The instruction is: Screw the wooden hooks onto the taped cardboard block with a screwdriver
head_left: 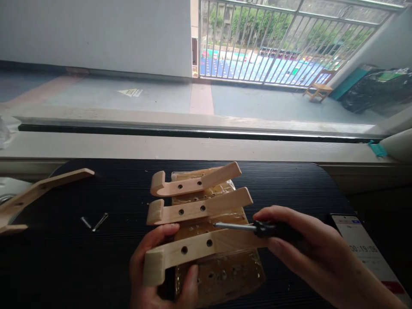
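My right hand (299, 249) is closed around the black handle of a screwdriver (236, 226), its metal shaft pointing left over a taped brown block (225, 279). Three wooden hooks lie across the block: a far hook (189, 185), a middle hook (193, 211) and a near hook (196, 248). Each has two dark screw holes. My left hand (161, 262) grips the block's left end, its thumb and fingers on either side of the near hook. The screwdriver tip hovers between the middle and near hooks; whether it touches the block I cannot tell.
Another wooden hook (45, 184) juts over the black table (106, 266) at the left. Loose screws (99, 222) lie near it. At the right edge a phone (360, 244) shows a timer. Beyond the table are a sill (128, 146) and a window.
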Motion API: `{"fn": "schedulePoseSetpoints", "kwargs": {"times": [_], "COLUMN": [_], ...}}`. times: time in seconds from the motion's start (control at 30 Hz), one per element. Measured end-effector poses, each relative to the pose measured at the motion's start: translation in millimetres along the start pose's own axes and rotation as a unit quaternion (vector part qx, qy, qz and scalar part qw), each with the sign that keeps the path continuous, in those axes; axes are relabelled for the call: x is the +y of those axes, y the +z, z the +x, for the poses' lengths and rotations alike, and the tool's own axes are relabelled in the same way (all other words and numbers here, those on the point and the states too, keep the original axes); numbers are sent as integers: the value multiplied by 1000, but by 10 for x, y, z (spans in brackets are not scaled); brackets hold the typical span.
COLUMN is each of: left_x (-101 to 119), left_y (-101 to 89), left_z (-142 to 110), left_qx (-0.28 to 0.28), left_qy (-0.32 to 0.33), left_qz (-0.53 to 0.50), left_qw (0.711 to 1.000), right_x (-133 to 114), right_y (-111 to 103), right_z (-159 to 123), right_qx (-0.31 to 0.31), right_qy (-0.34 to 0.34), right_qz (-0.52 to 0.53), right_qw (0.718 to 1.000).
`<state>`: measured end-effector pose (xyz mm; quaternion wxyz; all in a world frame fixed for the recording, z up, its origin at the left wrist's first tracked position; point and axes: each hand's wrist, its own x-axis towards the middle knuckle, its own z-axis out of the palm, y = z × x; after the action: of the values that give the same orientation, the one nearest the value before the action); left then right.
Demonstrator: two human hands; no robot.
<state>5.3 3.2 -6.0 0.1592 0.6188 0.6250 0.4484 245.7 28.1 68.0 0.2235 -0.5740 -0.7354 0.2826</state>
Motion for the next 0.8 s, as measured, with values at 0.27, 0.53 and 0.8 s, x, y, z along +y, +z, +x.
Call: {"fn": "schedulePoseSetpoints", "kwargs": {"times": [0.27,0.53,0.8], "left_x": [39,61,77], "left_y": [10,-14,-47], "left_z": [3,-1,32], "left_qx": [11,11,-19], "left_qy": [-1,-47,-92], "left_qz": [-39,-115,-198], "left_qw": [999,992,976], "right_x": [-480,-705,-910], "right_y": [-282,-264,-256], "right_z": [199,296,299], "right_qx": [-43,-80,-118], "right_qy": [-212,-255,-265], "right_qz": [-151,-222,-261], "right_qw": [965,938,921]}}
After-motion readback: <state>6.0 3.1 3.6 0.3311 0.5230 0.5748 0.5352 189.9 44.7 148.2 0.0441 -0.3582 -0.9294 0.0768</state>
